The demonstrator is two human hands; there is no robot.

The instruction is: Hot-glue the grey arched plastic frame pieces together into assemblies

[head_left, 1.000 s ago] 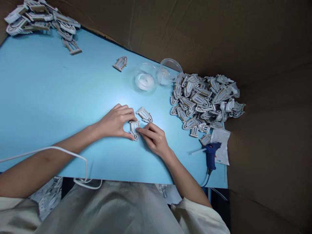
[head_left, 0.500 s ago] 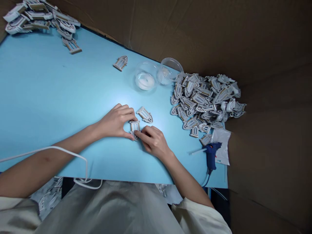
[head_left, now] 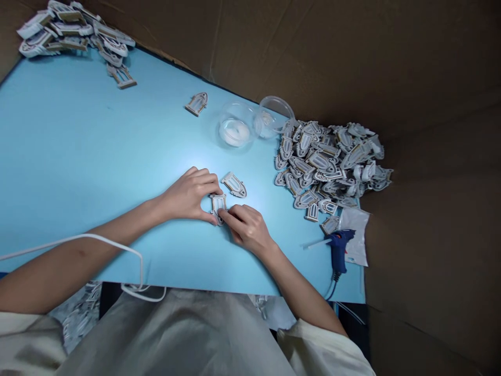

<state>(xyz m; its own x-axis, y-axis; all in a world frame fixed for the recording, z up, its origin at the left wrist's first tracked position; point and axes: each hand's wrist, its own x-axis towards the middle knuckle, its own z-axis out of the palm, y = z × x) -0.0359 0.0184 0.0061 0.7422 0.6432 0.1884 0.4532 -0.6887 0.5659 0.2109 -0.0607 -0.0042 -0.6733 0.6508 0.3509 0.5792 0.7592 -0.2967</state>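
A small arch-shaped window piece (head_left: 217, 202), grey-white with tan edges, lies on the blue table (head_left: 78, 156) near the middle. My left hand (head_left: 190, 195) curls round its left side, thumb and fingers pinching it. My right hand (head_left: 245, 225) presses on its lower right end with closed fingertips. A second, similar piece (head_left: 234, 184) lies loose just above and to the right of my hands.
A big heap of the same pieces (head_left: 329, 162) lies at the right. Another heap (head_left: 74, 36) sits at the far left corner. One single piece (head_left: 196, 103) lies near two clear round containers (head_left: 252, 125). A blue glue gun (head_left: 336, 248) rests beside a plastic bag (head_left: 356, 235). Cardboard walls surround the table.
My right hand's fingers have curled in and slid slightly up along the held piece. My left hand has stayed in place. The view shifted slightly.
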